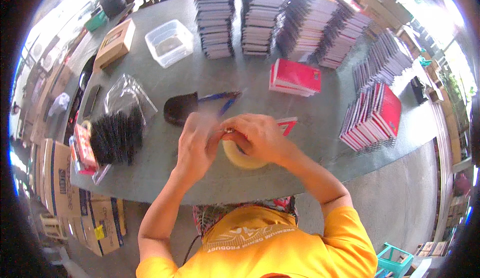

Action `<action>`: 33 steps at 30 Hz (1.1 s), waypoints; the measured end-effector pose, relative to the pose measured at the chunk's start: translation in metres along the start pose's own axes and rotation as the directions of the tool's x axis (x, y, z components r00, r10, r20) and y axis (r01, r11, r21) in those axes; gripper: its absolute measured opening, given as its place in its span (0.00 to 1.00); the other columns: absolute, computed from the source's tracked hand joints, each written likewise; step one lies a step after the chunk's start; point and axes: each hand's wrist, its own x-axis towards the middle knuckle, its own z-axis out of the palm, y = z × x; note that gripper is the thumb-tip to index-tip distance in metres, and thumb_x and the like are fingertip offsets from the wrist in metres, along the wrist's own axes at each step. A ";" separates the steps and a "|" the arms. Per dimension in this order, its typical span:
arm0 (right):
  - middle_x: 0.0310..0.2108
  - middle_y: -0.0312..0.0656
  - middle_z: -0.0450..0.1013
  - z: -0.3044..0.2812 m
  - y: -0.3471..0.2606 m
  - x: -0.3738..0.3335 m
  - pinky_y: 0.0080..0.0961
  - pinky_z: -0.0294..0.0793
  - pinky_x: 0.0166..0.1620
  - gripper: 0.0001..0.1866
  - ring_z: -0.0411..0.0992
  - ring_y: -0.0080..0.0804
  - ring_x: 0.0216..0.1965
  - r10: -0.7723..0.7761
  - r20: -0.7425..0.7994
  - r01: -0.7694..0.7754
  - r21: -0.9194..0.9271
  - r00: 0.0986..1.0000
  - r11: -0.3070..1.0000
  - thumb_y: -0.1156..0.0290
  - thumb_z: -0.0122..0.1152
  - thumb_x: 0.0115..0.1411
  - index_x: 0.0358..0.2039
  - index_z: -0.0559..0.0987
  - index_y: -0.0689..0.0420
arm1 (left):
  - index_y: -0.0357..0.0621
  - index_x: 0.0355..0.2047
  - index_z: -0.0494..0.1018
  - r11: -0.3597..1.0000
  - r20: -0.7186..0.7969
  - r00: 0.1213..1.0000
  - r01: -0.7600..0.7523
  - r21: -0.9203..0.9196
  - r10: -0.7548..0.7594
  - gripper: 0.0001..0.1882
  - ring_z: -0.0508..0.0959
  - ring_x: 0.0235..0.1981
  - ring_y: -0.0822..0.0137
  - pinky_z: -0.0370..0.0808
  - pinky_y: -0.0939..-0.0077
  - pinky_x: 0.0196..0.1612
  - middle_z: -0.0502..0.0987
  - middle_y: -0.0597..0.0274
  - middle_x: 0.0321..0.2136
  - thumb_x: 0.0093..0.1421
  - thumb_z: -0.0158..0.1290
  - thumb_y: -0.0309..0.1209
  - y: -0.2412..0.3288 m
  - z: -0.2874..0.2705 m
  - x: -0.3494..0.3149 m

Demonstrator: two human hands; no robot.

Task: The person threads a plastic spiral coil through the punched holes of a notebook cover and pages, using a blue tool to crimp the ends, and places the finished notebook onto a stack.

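Near the front middle of the table, my right hand grips a wide, pale yellow roll of tape from above, its fingers curled over the rim. My left hand is closed beside it, somewhat smeared by motion. Its fingertips meet those of my right hand at the roll's upper edge; what they pinch there is too small to make out. Just beyond my hands lie a black rounded pouch-like thing and a slim blue tool, partly hidden. A red and white triangular piece shows past my right hand.
Tall stacks of spiral-bound books line the far side. Red booklets lie at centre right, with more red spiral books at the right. Black sheets, clear plastic wrap, a clear bin and a cardboard box occupy the left.
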 end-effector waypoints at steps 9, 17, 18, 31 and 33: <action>0.33 0.44 0.68 -0.007 0.002 -0.001 0.34 0.71 0.33 0.12 0.71 0.44 0.33 0.047 0.095 -0.048 0.002 0.994 0.999 0.76 0.58 0.51 0.37 0.69 0.58 | 0.38 0.38 0.69 0.978 0.219 0.963 0.182 -0.106 -0.156 0.11 0.72 0.32 0.47 0.69 0.59 0.36 0.71 0.50 0.30 0.54 0.52 0.22 0.008 -0.013 0.000; 0.30 0.44 0.65 -0.001 0.003 -0.002 0.41 0.69 0.34 0.12 0.69 0.49 0.34 -0.032 0.036 0.031 0.043 0.999 0.999 0.77 0.56 0.51 0.36 0.67 0.56 | 0.40 0.42 0.69 0.998 0.128 0.992 0.012 -0.069 -0.003 0.16 0.72 0.37 0.55 0.70 0.66 0.38 0.71 0.53 0.33 0.51 0.56 0.24 -0.003 -0.011 0.015; 0.30 0.44 0.65 -0.007 0.001 -0.002 0.40 0.69 0.34 0.11 0.69 0.48 0.34 0.023 0.036 -0.024 0.028 0.999 0.999 0.78 0.55 0.50 0.35 0.68 0.56 | 0.40 0.42 0.70 0.995 0.128 0.991 -0.014 -0.096 0.026 0.17 0.72 0.38 0.57 0.70 0.69 0.39 0.71 0.54 0.33 0.51 0.56 0.24 -0.008 -0.010 0.031; 0.29 0.40 0.74 -0.053 0.034 -0.007 0.24 0.71 0.36 0.14 0.73 0.32 0.31 0.444 0.182 -0.445 -0.037 0.877 0.895 0.74 0.64 0.46 0.35 0.76 0.60 | 0.38 0.40 0.68 0.785 0.022 0.883 0.405 0.470 -0.469 0.26 0.76 0.37 0.50 0.71 0.61 0.41 0.75 0.46 0.36 0.43 0.64 0.35 -0.125 -0.078 0.061; 0.27 0.37 0.75 -0.062 0.069 -0.035 0.21 0.72 0.35 0.15 0.73 0.27 0.29 0.500 0.165 -0.526 0.231 0.850 0.818 0.70 0.66 0.47 0.36 0.76 0.61 | 0.42 0.46 0.63 0.839 -0.376 0.905 0.357 0.412 -0.200 0.28 0.77 0.32 0.59 0.73 0.67 0.36 0.74 0.54 0.30 0.47 0.63 0.35 -0.099 -0.116 0.070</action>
